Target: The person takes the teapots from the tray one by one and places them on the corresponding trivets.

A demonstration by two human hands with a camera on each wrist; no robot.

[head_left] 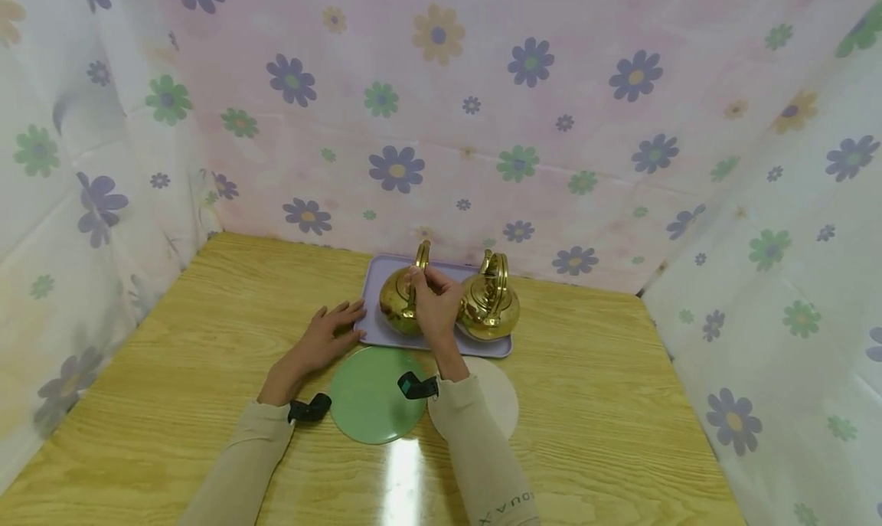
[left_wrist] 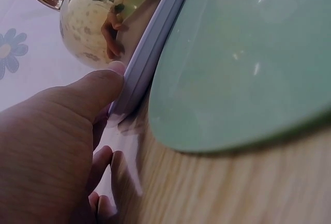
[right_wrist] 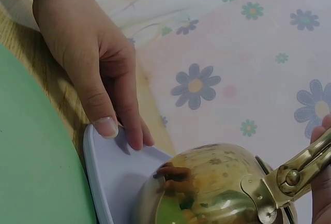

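Note:
Two shiny brass kettles stand side by side on a lilac tray (head_left: 373, 282). My right hand (head_left: 438, 308) grips the upright handle of the left kettle (head_left: 394, 302), thumb on the near side. In the right wrist view only the hand's fingertips show, behind the hinged brass handle (right_wrist: 289, 180). The right kettle (head_left: 474, 315) sits just beyond that hand, untouched. At the tray's left end my left hand (head_left: 322, 344) rests with fingers loosely extended, thumb and fingertips at the rim. In the left wrist view its thumb (left_wrist: 98, 87) lies along the tray's corner.
A green round mat (head_left: 372, 411) lies in front of the tray, with a cream round mat (head_left: 499, 403) beside it, partly under my right forearm. The wooden table (head_left: 592, 403) is bordered by flowered cloth (head_left: 441, 128) at the back and sides.

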